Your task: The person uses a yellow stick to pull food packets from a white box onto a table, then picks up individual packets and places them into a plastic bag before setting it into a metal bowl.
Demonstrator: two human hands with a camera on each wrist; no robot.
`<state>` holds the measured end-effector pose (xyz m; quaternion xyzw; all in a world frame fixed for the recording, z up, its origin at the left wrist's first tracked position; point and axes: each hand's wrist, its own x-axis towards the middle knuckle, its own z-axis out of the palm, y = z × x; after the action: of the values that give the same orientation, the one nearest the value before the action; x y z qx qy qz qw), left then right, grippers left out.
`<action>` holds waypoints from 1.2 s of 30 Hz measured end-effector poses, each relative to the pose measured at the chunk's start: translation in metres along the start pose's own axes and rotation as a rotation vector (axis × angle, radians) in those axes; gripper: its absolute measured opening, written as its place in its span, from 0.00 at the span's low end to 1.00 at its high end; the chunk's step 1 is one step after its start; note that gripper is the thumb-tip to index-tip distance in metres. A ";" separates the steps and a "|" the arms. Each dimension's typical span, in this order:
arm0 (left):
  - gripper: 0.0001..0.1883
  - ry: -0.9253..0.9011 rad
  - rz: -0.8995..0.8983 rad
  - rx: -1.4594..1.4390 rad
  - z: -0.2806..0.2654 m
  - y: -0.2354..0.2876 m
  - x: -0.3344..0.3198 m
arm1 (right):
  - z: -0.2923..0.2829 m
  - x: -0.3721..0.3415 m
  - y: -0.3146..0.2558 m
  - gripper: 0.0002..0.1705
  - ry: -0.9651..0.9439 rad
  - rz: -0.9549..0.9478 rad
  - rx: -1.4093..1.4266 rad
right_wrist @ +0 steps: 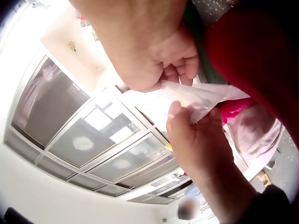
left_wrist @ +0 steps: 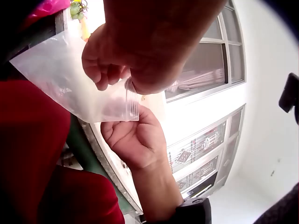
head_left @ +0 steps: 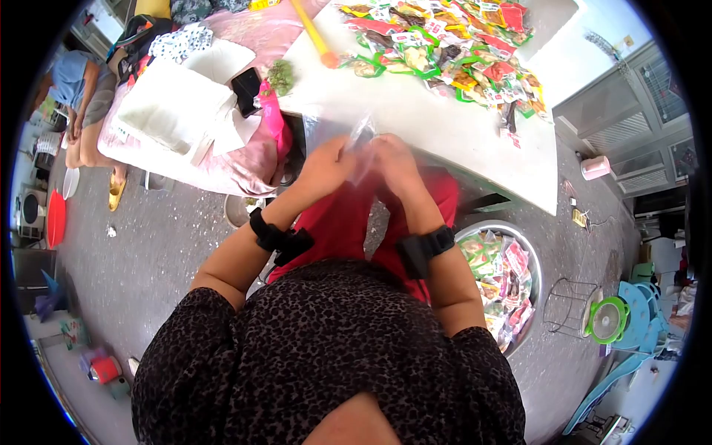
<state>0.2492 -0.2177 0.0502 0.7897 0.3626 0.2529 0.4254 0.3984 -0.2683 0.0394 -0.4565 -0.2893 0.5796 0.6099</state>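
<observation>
Over the lap, a clear plastic bag (head_left: 317, 132) is stretched between the two hands at the table's near edge. The left hand (head_left: 326, 163) pinches the bag between curled fingers and thumb. Close beside it, the right hand (head_left: 397, 159) grips the other side, slightly blurred. In the left wrist view the bag (left_wrist: 60, 77) looks flat, with ridged lines along the edge between the hands. The right wrist view has the bag (right_wrist: 187, 95) under the right hand (right_wrist: 159, 63), while the left hand (right_wrist: 198, 137) holds it from below.
Many small colourful food packets (head_left: 460, 52) are heaped on the white table (head_left: 489, 148). A metal basin (head_left: 538, 274) of packets stands on the floor by the right leg. At left are a phone (head_left: 246, 90), white cloth (head_left: 174, 107) and pink bag (head_left: 274, 122); another person (head_left: 70, 81) sits beyond.
</observation>
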 end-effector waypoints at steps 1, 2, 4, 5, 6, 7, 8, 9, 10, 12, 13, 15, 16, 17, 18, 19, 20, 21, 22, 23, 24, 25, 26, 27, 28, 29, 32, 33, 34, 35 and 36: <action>0.15 0.085 0.060 0.062 0.000 0.001 0.001 | -0.002 0.000 -0.002 0.07 0.017 -0.023 -0.014; 0.15 0.171 0.118 0.125 -0.001 0.002 0.003 | -0.002 0.002 -0.004 0.07 0.040 -0.041 -0.053; 0.16 0.317 0.243 0.303 -0.008 0.016 0.006 | -0.002 0.006 -0.008 0.07 0.085 -0.075 -0.129; 0.16 0.369 0.336 0.403 -0.014 0.027 0.007 | 0.000 0.007 -0.013 0.07 0.113 -0.102 -0.150; 0.16 0.421 0.428 0.503 -0.020 0.039 0.010 | 0.006 0.008 -0.020 0.07 0.141 -0.128 -0.172; 0.17 0.474 0.521 0.604 -0.024 0.049 0.013 | 0.011 0.010 -0.025 0.07 0.169 -0.155 -0.193; 0.17 0.533 0.628 0.612 -0.026 0.057 0.019 | 0.014 0.012 -0.029 0.07 0.181 -0.180 -0.179; 0.17 0.520 0.656 0.626 -0.024 0.058 0.025 | 0.018 0.014 -0.031 0.07 0.193 -0.205 -0.165; 0.17 0.507 0.684 0.639 -0.023 0.059 0.031 | 0.019 0.017 -0.032 0.08 0.206 -0.230 -0.151; 0.15 0.454 0.690 0.683 -0.020 0.054 0.046 | 0.018 0.025 -0.031 0.08 0.237 -0.217 -0.207; 0.14 0.415 0.670 0.711 -0.013 0.044 0.056 | 0.015 0.030 -0.029 0.09 0.254 -0.211 -0.235; 0.13 0.349 0.607 0.739 0.001 0.023 0.072 | -0.007 0.050 -0.016 0.09 0.260 -0.225 -0.400; 0.12 0.322 0.565 0.739 0.007 0.013 0.079 | -0.017 0.058 -0.010 0.10 0.263 -0.231 -0.482; 0.11 0.294 0.521 0.740 0.014 0.004 0.084 | -0.027 0.067 -0.005 0.10 0.264 -0.235 -0.517; 0.09 0.308 0.511 0.672 0.020 -0.001 0.088 | -0.034 0.072 -0.002 0.11 0.265 -0.238 -0.551; 0.08 0.289 0.428 0.641 0.026 -0.005 0.090 | -0.042 0.077 0.000 0.11 0.266 -0.241 -0.586; 0.08 0.270 0.344 0.610 0.033 -0.008 0.093 | -0.051 0.082 0.001 0.12 0.236 -0.268 -0.713; 0.08 0.251 0.259 0.579 0.039 -0.009 0.095 | -0.058 0.084 -0.002 0.12 0.203 -0.295 -0.841; 0.07 0.235 0.228 0.539 0.043 -0.009 0.097 | -0.065 0.088 -0.006 0.13 0.168 -0.323 -0.969; 0.07 0.219 0.197 0.500 0.047 -0.009 0.100 | -0.073 0.092 -0.010 0.13 0.183 -0.262 -0.955; 0.07 0.201 0.166 0.462 0.050 -0.010 0.102 | -0.079 0.096 -0.015 0.13 0.198 -0.200 -0.938; 0.07 0.182 0.159 0.457 0.054 -0.011 0.104 | -0.086 0.100 -0.021 0.13 0.213 -0.139 -0.921; 0.06 0.163 0.152 0.453 0.057 -0.012 0.106 | -0.095 0.103 -0.028 0.12 0.263 -0.233 -0.938; 0.06 0.144 0.145 0.447 0.061 -0.014 0.109 | -0.103 0.107 -0.036 0.11 0.314 -0.327 -0.958; 0.06 0.161 0.183 0.469 0.064 -0.016 0.110 | -0.103 0.105 -0.054 0.11 0.416 -0.220 -0.817; 0.07 0.177 0.221 0.491 0.068 -0.018 0.110 | -0.111 0.109 -0.062 0.09 0.507 -0.376 -0.920; 0.07 0.178 0.232 0.526 0.072 -0.018 0.109 | -0.162 0.149 -0.071 0.10 0.608 -0.320 -0.915; 0.07 0.171 0.220 0.533 0.072 -0.017 0.109 | -0.163 0.154 -0.073 0.11 0.608 -0.292 -0.864; 0.07 0.171 0.212 0.536 0.072 -0.016 0.108 | -0.164 0.159 -0.075 0.12 0.609 -0.264 -0.814; 0.07 0.170 0.205 0.539 0.072 -0.014 0.108 | -0.165 0.164 -0.075 0.12 0.610 -0.217 -0.695; 0.07 0.169 0.201 0.542 0.072 -0.013 0.109 | -0.161 0.166 -0.076 0.12 0.621 -0.183 -0.606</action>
<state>0.3617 -0.1619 0.0121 0.8825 0.3711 0.2526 0.1404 0.6012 -0.1357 0.0110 -0.7397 -0.2882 0.2478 0.5554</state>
